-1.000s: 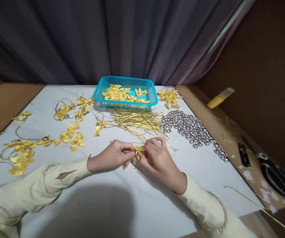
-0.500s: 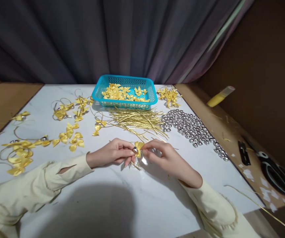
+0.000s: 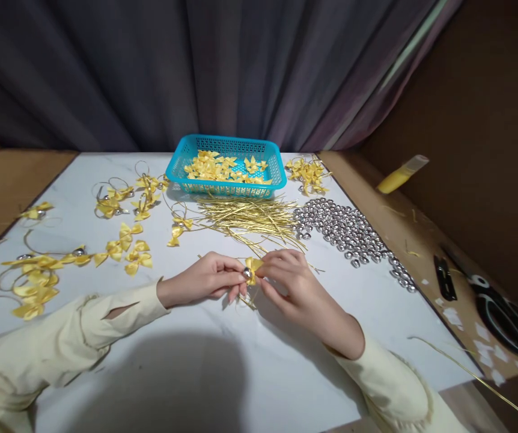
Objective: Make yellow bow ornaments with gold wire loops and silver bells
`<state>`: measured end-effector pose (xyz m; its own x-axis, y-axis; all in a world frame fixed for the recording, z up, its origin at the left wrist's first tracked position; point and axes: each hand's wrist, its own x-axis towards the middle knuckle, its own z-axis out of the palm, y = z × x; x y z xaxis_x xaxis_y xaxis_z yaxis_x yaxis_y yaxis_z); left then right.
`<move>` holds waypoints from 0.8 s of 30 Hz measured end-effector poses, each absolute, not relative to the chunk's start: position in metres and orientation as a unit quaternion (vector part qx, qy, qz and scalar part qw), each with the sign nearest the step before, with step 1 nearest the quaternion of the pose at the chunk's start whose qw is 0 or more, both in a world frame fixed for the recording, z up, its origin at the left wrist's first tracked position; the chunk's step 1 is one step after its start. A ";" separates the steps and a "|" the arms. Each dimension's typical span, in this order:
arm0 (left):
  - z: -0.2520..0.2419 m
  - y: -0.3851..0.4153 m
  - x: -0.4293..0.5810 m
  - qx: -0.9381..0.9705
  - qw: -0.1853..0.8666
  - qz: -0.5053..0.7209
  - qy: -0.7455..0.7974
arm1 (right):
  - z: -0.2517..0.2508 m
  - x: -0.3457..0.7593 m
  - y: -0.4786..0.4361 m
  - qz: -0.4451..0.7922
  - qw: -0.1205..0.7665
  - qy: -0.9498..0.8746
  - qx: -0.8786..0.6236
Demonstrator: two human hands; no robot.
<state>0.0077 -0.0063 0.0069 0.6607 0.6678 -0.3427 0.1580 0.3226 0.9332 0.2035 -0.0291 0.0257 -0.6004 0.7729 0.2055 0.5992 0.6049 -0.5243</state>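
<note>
The yellow bow was between the two hands, above the counter. The left hand had its grip clamped on the bow's left side, thumb against the silver bead. The right hand had its grip closed on the bow's right edge. Neither hand was clearly nearer. The bow's long axis appeared to run near-to-far, across the line between the grips; fingers partly hid it. Gold wire ends showed below the left fingers. Beyond the hands were the gold wires, then the blue basket. Relative to one second earlier, the bead had shifted from the bow's near side to its left.
</note>
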 end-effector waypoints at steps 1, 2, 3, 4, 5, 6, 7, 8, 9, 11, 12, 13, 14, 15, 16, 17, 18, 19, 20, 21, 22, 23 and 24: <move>0.007 -0.007 0.008 0.559 0.718 0.175 0.376 | 0.025 0.204 -0.029 0.197 0.204 -0.877 -0.389; 0.008 -0.007 0.009 0.562 0.714 0.172 0.380 | 0.025 0.204 -0.029 0.190 0.199 -0.881 -0.384; 0.008 -0.008 0.009 0.565 0.710 0.171 0.385 | 0.025 0.204 -0.029 0.184 0.195 -0.885 -0.380; 0.008 -0.009 0.009 0.568 0.705 0.169 0.389 | 0.024 0.204 -0.029 0.180 0.192 -0.888 -0.377; 0.009 -0.009 0.009 0.572 0.700 0.169 0.393 | 0.024 0.204 -0.029 0.177 0.190 -0.890 -0.375; 0.008 -0.009 0.009 0.576 0.695 0.169 0.397 | 0.023 0.204 -0.029 0.176 0.189 -0.891 -0.374; 0.008 -0.010 0.009 0.580 0.690 0.169 0.399 | 0.023 0.204 -0.029 0.176 0.188 -0.891 -0.374; 0.008 -0.010 0.009 0.584 0.685 0.169 0.402 | 0.022 0.203 -0.029 0.177 0.187 -0.890 -0.376; 0.008 -0.010 0.009 0.588 0.680 0.168 0.404 | 0.021 0.203 -0.029 0.177 0.185 -0.889 -0.379; 0.007 -0.011 0.010 0.598 0.670 0.166 0.408 | 0.020 0.201 -0.029 0.179 0.183 -0.886 -0.386; 0.007 -0.011 0.010 0.602 0.665 0.166 0.410 | 0.019 0.200 -0.030 0.180 0.182 -0.884 -0.390; 0.007 -0.011 0.011 0.603 0.663 0.166 0.411 | 0.019 0.199 -0.030 0.183 0.182 -0.882 -0.393; 0.007 -0.011 0.011 0.604 0.662 0.167 0.412 | 0.018 0.198 -0.030 0.185 0.184 -0.880 -0.397; 0.007 -0.012 0.012 0.603 0.661 0.169 0.414 | 0.018 0.197 -0.029 0.188 0.189 -0.876 -0.402; 0.007 -0.012 0.012 0.601 0.661 0.171 0.415 | 0.017 0.197 -0.029 0.190 0.195 -0.872 -0.407; 0.007 -0.012 0.013 0.600 0.661 0.175 0.416 | 0.017 0.196 -0.029 0.191 0.204 -0.868 -0.411; 0.008 -0.012 0.014 0.598 0.661 0.178 0.417 | 0.016 0.196 -0.028 0.191 0.212 -0.864 -0.415; 0.008 -0.012 0.014 0.597 0.662 0.181 0.417 | 0.015 0.195 -0.028 0.190 0.220 -0.861 -0.417; 0.008 -0.012 0.014 0.595 0.663 0.183 0.416 | 0.015 0.195 -0.028 0.189 0.226 -0.859 -0.418; 0.008 -0.012 0.014 0.592 0.666 0.183 0.414 | 0.015 0.195 -0.028 0.188 0.230 -0.859 -0.416; 0.008 -0.012 0.013 0.590 0.671 0.183 0.411 | 0.015 0.196 -0.028 0.187 0.233 -0.860 -0.414; 0.008 -0.012 0.013 0.586 0.677 0.182 0.407 | 0.016 0.196 -0.028 0.185 0.237 -0.860 -0.412; 0.008 -0.012 0.012 0.579 0.685 0.183 0.403 | 0.017 0.196 -0.028 0.185 0.243 -0.860 -0.409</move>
<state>0.0121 -0.0117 0.0081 0.6084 0.7174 -0.3394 0.2159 0.2620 0.9406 0.1964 -0.0283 0.0168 -0.5464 0.7939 0.2668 0.6142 0.5964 -0.5168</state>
